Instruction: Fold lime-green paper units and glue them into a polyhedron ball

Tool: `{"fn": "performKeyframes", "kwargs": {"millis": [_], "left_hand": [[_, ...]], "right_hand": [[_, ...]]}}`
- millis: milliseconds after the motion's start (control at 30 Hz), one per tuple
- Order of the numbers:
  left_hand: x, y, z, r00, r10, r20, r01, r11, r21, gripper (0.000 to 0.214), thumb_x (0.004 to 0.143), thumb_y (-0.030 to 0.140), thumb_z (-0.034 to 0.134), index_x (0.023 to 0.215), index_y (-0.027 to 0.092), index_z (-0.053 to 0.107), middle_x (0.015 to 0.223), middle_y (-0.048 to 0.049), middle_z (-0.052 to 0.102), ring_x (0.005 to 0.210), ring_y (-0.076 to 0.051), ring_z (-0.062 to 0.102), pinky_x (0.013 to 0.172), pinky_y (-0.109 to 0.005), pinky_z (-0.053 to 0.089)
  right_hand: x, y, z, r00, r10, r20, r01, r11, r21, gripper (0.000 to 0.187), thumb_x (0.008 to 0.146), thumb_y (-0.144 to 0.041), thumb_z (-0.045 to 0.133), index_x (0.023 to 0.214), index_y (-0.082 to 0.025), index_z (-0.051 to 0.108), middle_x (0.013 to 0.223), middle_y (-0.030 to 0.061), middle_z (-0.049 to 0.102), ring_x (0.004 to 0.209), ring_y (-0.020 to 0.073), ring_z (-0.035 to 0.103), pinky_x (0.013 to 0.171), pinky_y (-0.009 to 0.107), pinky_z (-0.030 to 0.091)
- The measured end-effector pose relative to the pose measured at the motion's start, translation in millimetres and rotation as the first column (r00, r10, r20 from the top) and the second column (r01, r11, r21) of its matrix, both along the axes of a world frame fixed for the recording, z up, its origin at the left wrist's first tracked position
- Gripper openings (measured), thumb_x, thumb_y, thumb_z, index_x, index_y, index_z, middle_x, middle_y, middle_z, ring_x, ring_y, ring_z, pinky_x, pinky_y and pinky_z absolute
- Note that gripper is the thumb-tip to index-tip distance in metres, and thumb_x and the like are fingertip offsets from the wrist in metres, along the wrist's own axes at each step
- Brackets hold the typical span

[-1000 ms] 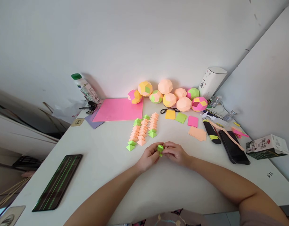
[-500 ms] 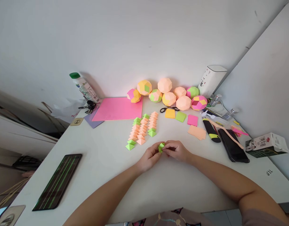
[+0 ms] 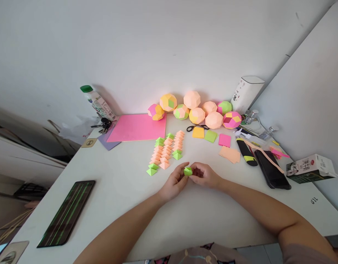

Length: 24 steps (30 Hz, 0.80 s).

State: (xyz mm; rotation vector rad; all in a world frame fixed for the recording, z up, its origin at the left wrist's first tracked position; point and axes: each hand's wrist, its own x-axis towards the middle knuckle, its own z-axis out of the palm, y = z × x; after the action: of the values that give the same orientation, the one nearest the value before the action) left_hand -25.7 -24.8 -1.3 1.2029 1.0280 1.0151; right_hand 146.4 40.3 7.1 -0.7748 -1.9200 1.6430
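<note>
The folded paper piece point(image 3: 188, 171) I'm watching is bright green, and the table point(image 3: 125, 176) is white. The rows of folded units point(image 3: 166, 150) are mostly peach, with some green ones among them. I see a plain pink sheet point(image 3: 137, 127) and a purple sheet point(image 3: 108, 141). The paper balls point(image 3: 214, 120) are plain peach or patchworks of yellow, green and pink. One phone point(image 3: 66, 212) is black with thin green stripes on its screen. The bottle point(image 3: 99, 104) has a green cap. The highlighter point(image 3: 247, 153) is black with a yellow band.
</note>
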Motion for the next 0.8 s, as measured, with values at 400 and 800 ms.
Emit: {"fn": "performKeyframes", "kwargs": {"millis": [400, 800], "left_hand": [[1, -1, -0.2, 0.959, -0.012, -0.283, 0.076, 0.974, 0.215, 0.044, 0.087, 0.028, 0.044, 0.129, 0.019, 0.037, 0.069, 0.0028, 0.045, 0.059, -0.011, 0.039, 0.058, -0.025, 0.036], [0, 0, 8.3, 0.99, 0.054, -0.128, -0.052, 0.998, 0.019, 0.045, 0.08, 0.027, 0.053, 0.124, 0.019, 0.045, 0.066, 0.0048, 0.037, 0.057, -0.009, 0.033, 0.053, -0.022, 0.031]], "right_hand": [[-2, -1, -0.8, 0.996, -0.007, 0.093, -0.008, 0.989, 0.151, 0.009, 0.068, -0.011, 0.054, 0.075, -0.016, 0.056, 0.066, -0.0029, 0.051, 0.055, 0.0088, 0.044, 0.05, 0.021, 0.036], [2, 2, 3.6, 1.0, -0.029, 0.004, 0.029, 0.998, -0.055, 0.005, 0.073, -0.016, 0.051, 0.075, -0.018, 0.048, 0.06, -0.0028, 0.054, 0.055, 0.0116, 0.053, 0.052, 0.023, 0.041]]}}
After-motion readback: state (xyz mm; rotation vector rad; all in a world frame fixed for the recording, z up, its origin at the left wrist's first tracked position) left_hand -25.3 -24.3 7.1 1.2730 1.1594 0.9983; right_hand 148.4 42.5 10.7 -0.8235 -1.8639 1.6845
